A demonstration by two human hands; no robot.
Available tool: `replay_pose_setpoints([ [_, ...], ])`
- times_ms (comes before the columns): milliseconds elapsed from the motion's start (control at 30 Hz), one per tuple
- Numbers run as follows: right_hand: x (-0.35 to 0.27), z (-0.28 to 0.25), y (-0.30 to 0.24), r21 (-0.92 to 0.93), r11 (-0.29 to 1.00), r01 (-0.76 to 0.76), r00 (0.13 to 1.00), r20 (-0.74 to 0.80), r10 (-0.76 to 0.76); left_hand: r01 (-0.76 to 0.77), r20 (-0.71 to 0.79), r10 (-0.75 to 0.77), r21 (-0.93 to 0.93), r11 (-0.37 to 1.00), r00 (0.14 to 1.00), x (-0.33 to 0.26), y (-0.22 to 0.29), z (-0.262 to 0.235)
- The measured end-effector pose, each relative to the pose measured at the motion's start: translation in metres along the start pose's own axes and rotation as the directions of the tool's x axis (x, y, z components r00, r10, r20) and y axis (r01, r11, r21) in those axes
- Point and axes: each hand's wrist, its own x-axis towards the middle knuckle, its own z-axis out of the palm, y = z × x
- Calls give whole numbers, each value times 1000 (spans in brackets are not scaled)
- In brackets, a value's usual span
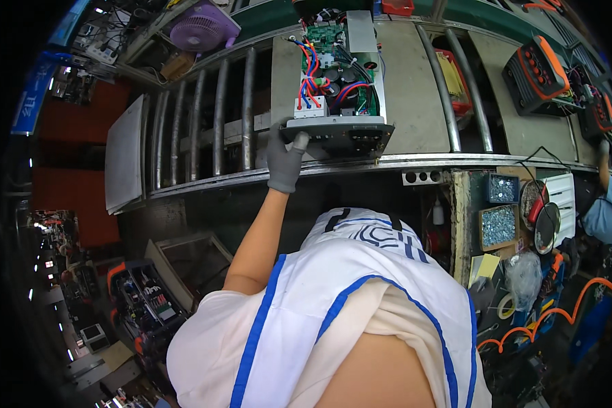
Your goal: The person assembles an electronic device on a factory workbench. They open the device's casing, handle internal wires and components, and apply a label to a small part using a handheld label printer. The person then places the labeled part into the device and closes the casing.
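Observation:
My left hand [285, 162], in a grey glove, grips the left end of a dark front panel [340, 136]. Its thumb lies against the panel's face, and the other fingers are partly hidden. The panel belongs to an opened electronic unit [330, 68] lying on the conveyor line. Inside the unit I see a green circuit board [323, 35], red and blue wires [311, 64], black capacitors [340, 78] and a white terminal block [311, 107]. A pale metal plate [362, 32] stands along its far right side. My right hand is not in view.
Metal rollers [220, 115] run along the line on both sides of the unit. Right of me, bins of small fasteners [498, 226] and a coiled orange hose [557, 311] sit nearby. Another unit [537, 71] stands farther right, near a co-worker's blue sleeve [605, 212]. A purple fan [200, 30] is back left.

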Motion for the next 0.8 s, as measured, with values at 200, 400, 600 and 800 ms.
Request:
replay_pose_setpoints([
  [200, 66, 5, -221, 825, 564, -24, 892, 273, -360, 132, -180, -192, -304, 944, 965, 20, 21, 3],
  [400, 78, -57, -403, 957, 94, 275, 612, -99, -785, 166, -217, -252, -348, 923, 943, 43, 18, 20],
  [600, 87, -51, -431, 896, 92, 434, 526, -170, -833, 180, -262, -257, -284, 942, 930, 46, 25, 28],
  [800, 84, -50, -429, 909, 106, 403, 613, -182, -769, 187, -189, -214, -151, 971, 958, 46, 31, 28],
])
